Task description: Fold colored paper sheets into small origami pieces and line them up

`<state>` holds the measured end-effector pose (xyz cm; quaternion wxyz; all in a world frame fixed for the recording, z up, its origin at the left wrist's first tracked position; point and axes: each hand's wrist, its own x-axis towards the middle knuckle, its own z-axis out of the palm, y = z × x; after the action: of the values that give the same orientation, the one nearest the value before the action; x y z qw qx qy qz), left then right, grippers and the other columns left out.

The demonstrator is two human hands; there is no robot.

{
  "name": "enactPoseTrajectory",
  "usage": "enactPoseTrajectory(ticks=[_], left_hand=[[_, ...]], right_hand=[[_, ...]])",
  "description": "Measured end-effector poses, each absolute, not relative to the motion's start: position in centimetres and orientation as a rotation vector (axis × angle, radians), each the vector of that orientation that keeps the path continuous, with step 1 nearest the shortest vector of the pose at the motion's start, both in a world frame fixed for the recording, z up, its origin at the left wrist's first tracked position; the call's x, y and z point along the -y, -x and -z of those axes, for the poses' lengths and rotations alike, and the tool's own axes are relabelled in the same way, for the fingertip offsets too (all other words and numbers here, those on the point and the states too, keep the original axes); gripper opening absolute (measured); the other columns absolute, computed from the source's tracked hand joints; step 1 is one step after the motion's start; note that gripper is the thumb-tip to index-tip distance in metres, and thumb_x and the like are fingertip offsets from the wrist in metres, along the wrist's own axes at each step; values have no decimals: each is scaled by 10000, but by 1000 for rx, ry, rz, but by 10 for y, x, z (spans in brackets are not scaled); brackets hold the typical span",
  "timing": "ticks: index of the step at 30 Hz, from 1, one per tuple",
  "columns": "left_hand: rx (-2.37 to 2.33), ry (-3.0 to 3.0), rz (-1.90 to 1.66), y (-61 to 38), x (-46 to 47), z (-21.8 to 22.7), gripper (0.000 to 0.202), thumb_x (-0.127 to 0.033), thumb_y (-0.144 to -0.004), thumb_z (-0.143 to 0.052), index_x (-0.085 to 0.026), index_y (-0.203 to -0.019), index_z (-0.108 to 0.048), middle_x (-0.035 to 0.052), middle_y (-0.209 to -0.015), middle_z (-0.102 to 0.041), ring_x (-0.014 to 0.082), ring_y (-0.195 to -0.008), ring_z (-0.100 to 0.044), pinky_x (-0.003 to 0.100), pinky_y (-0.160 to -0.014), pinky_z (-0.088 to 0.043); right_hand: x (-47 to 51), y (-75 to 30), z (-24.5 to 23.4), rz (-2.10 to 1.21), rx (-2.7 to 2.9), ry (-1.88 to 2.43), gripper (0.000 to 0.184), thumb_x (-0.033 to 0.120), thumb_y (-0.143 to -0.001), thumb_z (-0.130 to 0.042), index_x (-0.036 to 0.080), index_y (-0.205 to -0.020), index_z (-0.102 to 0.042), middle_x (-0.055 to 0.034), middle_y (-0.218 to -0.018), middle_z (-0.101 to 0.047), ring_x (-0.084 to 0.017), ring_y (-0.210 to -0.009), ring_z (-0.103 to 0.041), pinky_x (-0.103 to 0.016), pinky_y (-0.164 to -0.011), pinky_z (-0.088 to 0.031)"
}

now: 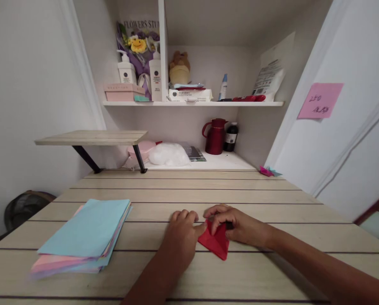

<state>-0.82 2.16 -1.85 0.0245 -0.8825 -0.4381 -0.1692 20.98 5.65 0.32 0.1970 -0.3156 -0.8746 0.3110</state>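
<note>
A folded piece of red paper lies on the wood-plank table between my two hands, with a pointed corner toward me. My left hand is at its left side, fingers curled and thumb pressed on the paper's upper left edge. From the right, my right hand grips the paper's upper part, its fingers bent over the folds. The fingers partly cover the upper edge, so the folds there are hidden.
To the left lies a stack of coloured paper sheets, light blue on top. A small raised wooden shelf stands behind it. Small folded pink paper sits at the back right. Farther back are a red jug and a dark bottle.
</note>
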Motion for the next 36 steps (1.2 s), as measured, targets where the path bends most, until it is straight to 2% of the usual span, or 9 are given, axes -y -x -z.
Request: enactPoseTrajectory(ticks=[5,10,12,15,20,26,31,34,36], left_hand=[[1322,2772,560,7,-18,21,272,-144,-886,-484,-259,-1072,-646,53,-1149,-599,221,-1021,-517,413,-934,-362],[1303,2820,500,3,-15,15,279,-146,-838,-532,-216,-1089,-631,71,-1132,-632,244,-1017,-540,485,-1014,-312],[1337,2846,500,2,-12,11,287,-131,-816,-548,-221,-1073,-638,69,-1141,-635,247,-1025,-547,501,-1031,-296],[1447,2878,570,0,-6,4,266,-87,-826,-503,-246,-942,-681,45,-1122,-639,218,-997,-574,505,-1038,-295],[1548,2919,827,-3,0,-3,296,-86,-860,-462,-261,-977,-671,28,-1079,-626,190,-1013,-562,438,-997,-366],[1665,2952,693,-5,-7,4,230,-157,-849,-549,-257,-1026,-657,39,-1149,-596,235,-1081,-514,466,-985,-367],[1628,2962,706,-4,-9,4,175,-165,-902,-465,-211,-889,-633,36,-1069,-613,211,-1003,-533,449,-958,-384],[1670,2928,756,-4,-8,4,145,-141,-859,-523,-187,-978,-591,51,-1058,-614,218,-992,-533,445,-946,-401],[1706,2901,810,-4,-7,3,342,-107,-794,-596,-177,-1124,-541,73,-1152,-582,228,-1067,-514,435,-970,-400]], right_hand=[[-41,-221,6,-746,2346,972,204,136,-798,-617,258,-924,-720,-63,-1281,-532,-243,-1206,-497,-406,-1021,-402],[-25,-234,16,-365,2367,1048,139,244,-879,-585,286,-941,-702,-66,-1205,-600,-252,-1124,-540,-434,-957,-420],[-24,-237,16,-313,2435,990,138,250,-900,-563,284,-941,-690,-54,-1137,-636,-232,-1068,-567,-419,-931,-422],[-26,-238,14,-356,2468,947,117,241,-909,-554,270,-926,-666,-41,-1091,-649,-211,-1037,-578,-395,-918,-417],[-26,-233,12,-461,2400,1056,43,247,-888,-587,241,-851,-609,-36,-1100,-642,-214,-1045,-562,-392,-924,-401],[-28,-225,9,-536,2310,1162,106,278,-908,-557,230,-814,-570,-31,-1137,-626,-223,-1055,-540,-404,-914,-383],[-32,-217,10,-514,2277,1215,191,293,-925,-520,223,-755,-570,-25,-1071,-629,-221,-1014,-540,-404,-877,-379],[-34,-213,11,-460,2292,1246,161,300,-917,-529,229,-777,-567,-24,-1033,-622,-226,-986,-536,-403,-850,-382],[-35,-212,12,-431,2308,1256,144,307,-913,-534,232,-794,-560,-22,-1017,-617,-226,-968,-532,-403,-842,-383]])
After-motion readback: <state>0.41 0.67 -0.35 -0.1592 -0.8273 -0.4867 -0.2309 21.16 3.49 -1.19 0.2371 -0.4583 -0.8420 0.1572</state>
